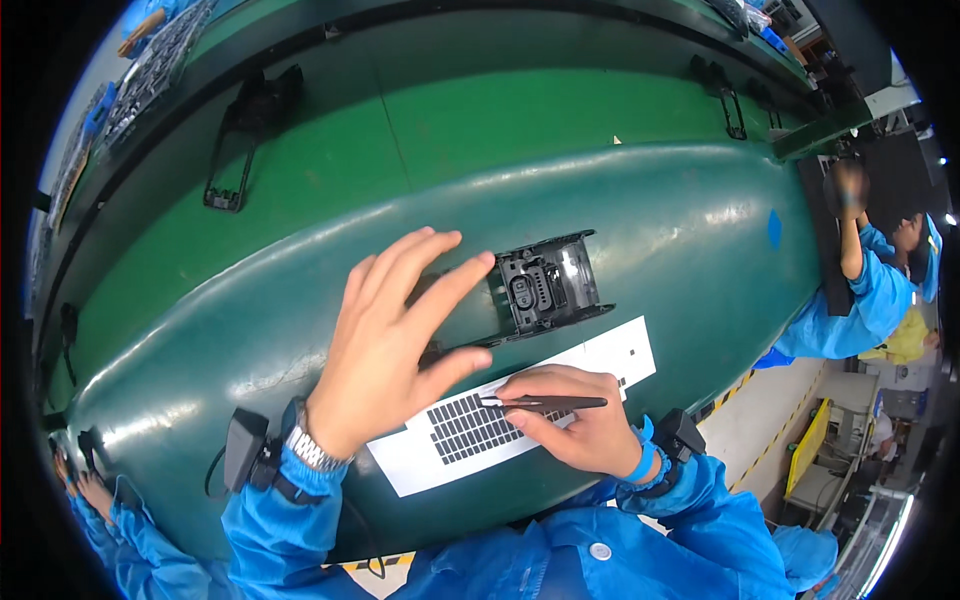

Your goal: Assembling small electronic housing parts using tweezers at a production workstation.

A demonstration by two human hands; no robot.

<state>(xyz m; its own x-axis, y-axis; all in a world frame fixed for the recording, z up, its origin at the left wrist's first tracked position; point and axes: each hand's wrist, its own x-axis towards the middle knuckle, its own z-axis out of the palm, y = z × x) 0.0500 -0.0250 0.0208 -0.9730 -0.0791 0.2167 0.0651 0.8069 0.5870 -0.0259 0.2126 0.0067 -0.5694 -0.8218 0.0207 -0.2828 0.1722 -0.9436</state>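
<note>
Black tweezers (550, 403) lie in the pinch of my right hand (575, 425), their tips over a white sheet (400, 467) that bears rows of small black rectangular stickers (470, 430). The sheet rests slantwise on the green table mat. My left hand (390, 345) hovers with spread fingers over the near end of a black plastic housing (545, 285). Its index fingertip is close to the housing's left edge; whether they touch I cannot tell. Part of the housing is hidden behind that hand.
Similar black plastic parts lie farther back on the green surface, one at the left (240, 135) and one at the right (725, 95). A blue piece (775, 228) sits on the mat. Co-workers in blue sleeves (850, 315) are at the right and lower left.
</note>
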